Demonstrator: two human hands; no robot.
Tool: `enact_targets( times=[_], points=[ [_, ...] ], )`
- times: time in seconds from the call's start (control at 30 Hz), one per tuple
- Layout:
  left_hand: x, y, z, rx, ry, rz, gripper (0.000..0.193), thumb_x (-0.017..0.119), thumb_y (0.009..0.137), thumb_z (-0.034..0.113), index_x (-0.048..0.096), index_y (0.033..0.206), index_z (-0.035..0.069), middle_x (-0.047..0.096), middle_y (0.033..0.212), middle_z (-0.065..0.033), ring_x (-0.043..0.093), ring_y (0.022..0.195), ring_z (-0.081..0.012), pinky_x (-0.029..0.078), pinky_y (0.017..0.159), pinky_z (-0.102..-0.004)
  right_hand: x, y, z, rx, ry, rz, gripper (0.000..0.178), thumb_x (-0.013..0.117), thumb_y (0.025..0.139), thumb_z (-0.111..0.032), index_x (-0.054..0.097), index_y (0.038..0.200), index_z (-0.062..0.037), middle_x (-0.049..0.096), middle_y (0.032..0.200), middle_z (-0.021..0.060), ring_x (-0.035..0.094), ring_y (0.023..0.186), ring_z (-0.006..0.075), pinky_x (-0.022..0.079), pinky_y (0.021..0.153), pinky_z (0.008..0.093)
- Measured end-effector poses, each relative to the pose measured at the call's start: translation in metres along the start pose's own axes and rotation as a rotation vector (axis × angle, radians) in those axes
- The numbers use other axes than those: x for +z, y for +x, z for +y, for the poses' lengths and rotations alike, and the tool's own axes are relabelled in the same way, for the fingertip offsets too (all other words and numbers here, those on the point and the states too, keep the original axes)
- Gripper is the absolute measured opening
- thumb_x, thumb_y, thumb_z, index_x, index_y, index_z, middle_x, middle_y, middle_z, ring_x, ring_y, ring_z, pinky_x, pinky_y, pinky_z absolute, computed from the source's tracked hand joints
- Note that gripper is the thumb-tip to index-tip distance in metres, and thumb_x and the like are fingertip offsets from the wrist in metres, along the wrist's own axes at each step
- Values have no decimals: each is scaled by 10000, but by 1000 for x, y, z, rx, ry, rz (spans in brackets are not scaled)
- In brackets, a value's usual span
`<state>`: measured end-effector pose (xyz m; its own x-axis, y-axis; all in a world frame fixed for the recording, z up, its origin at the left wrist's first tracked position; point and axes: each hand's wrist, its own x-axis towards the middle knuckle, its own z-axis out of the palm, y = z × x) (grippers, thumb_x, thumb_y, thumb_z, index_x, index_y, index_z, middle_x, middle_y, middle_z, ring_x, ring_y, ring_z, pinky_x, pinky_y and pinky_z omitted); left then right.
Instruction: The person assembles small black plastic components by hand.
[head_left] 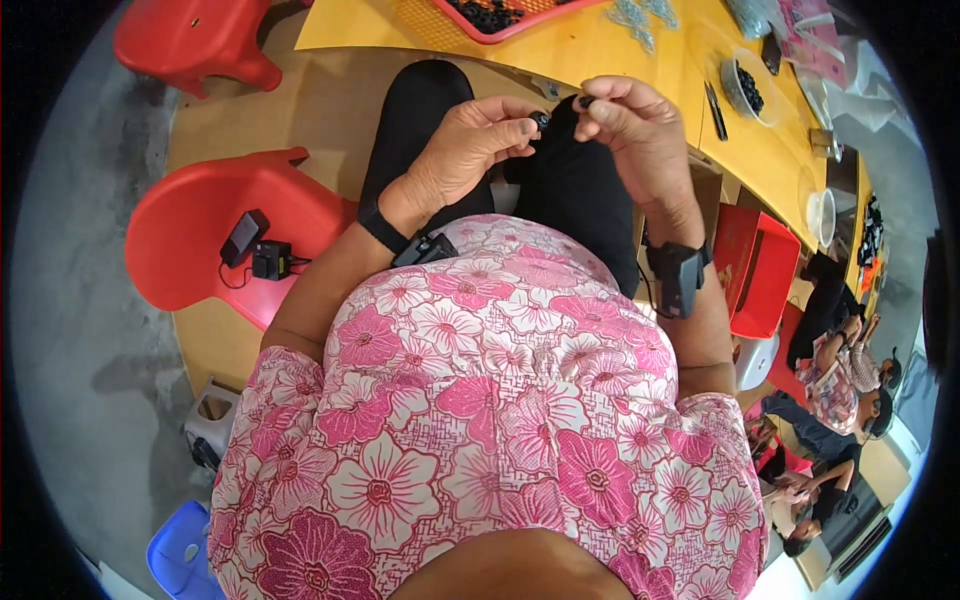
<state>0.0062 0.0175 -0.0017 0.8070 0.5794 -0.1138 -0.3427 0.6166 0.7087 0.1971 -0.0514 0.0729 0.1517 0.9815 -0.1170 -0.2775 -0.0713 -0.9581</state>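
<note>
My left hand [470, 145] pinches a small black round part [540, 119] between thumb and forefinger, over my lap in black trousers. My right hand [630, 125] is close beside it and holds another small black part [585, 101] at its fingertips. The two parts are a short gap apart, just in front of the yellow table's [600, 50] edge. Both wrists wear black bands with small devices.
A red tray [480, 25] of black parts lies on the table, with a clear bowl [750, 90] of black parts and clear bags to the right. A red stool [230, 230] carrying a black device stands at my left; a red bin [755, 270] and seated people are at my right.
</note>
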Motion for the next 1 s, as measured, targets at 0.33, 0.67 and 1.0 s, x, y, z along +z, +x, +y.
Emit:
enact_targets(
  times=[0.33,0.67,1.0],
  points=[
    [25,-7,-5,30,45,-59,207,622,887,130,625,1068,30,645,954,-27,610,876,-103,501,800,-242,0,-40,25,3,287,40,141,609,854,-5,629,990,25,633,817,75,614,671,145,562,662,291],
    [26,-10,-3,53,187,-43,213,642,877,160,638,1054,43,650,918,-11,603,820,-74,499,764,-206,7,-41,32,6,359,25,138,592,863,3,618,996,32,638,833,98,620,688,153,564,681,314],
    [20,-12,-5,54,222,-67,190,598,901,128,608,1056,18,648,949,-56,623,883,-131,507,815,-258,7,-38,37,4,300,30,145,599,850,21,627,992,36,644,840,103,622,703,163,554,710,309]
  ],
)
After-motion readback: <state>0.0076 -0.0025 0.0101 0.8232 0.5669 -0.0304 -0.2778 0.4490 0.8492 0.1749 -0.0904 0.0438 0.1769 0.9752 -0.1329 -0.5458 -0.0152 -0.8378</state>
